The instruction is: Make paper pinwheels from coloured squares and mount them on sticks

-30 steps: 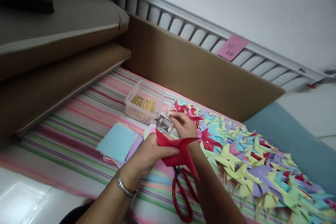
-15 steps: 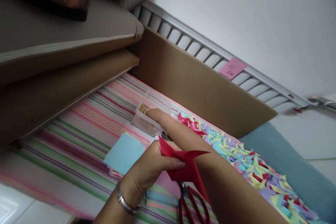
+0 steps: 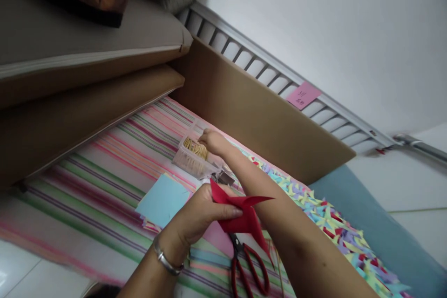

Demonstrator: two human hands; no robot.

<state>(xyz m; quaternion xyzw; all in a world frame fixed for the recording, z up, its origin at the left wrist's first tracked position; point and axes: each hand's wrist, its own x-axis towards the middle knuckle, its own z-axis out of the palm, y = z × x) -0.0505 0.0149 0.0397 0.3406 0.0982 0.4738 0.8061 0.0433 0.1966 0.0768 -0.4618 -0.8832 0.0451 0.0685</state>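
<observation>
The left hand point(image 3: 206, 209)'s grip pinches a folded, pointed red paper pinwheel point(image 3: 240, 214) above red-handled scissors point(image 3: 248, 267). The right hand point(image 3: 213, 141), fingers bunched, hovers by a clear plastic box point(image 3: 185, 162) of thin tan sticks point(image 3: 195, 148); I cannot tell whether it holds anything. It has lifted from the box since the earlier frame. Handwriting on the pink note point(image 3: 303, 95) is unclear.

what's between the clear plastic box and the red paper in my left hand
In the head view, a small container of grey bits, too blurred to identify, lies between the plastic box and the red paper in your left hand.
</observation>
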